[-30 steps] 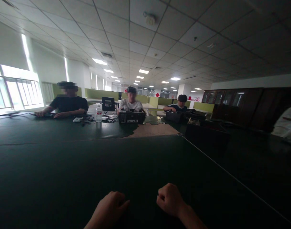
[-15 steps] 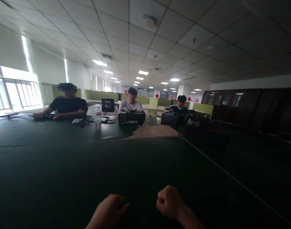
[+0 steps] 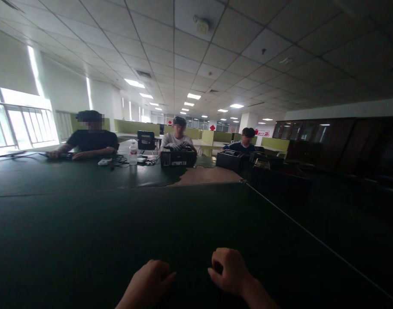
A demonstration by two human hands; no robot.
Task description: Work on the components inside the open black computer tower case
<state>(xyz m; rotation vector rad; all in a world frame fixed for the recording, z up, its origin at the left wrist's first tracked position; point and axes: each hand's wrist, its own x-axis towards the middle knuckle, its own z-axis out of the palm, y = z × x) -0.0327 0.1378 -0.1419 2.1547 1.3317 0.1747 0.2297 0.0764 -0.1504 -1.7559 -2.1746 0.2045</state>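
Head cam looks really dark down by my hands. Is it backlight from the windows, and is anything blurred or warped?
Head view: the windows at left are blown out, so the dark green table is underexposed; the left hand and right hand are dim but readable, both empty; ceiling lines bow with wide-angle distortion; far people are small, faces blurred.

free: dark tabletop (image 3: 119,231) ahead of both hands | obstacles: dark boxes (image 3: 280,178) far right, seemingly well apart
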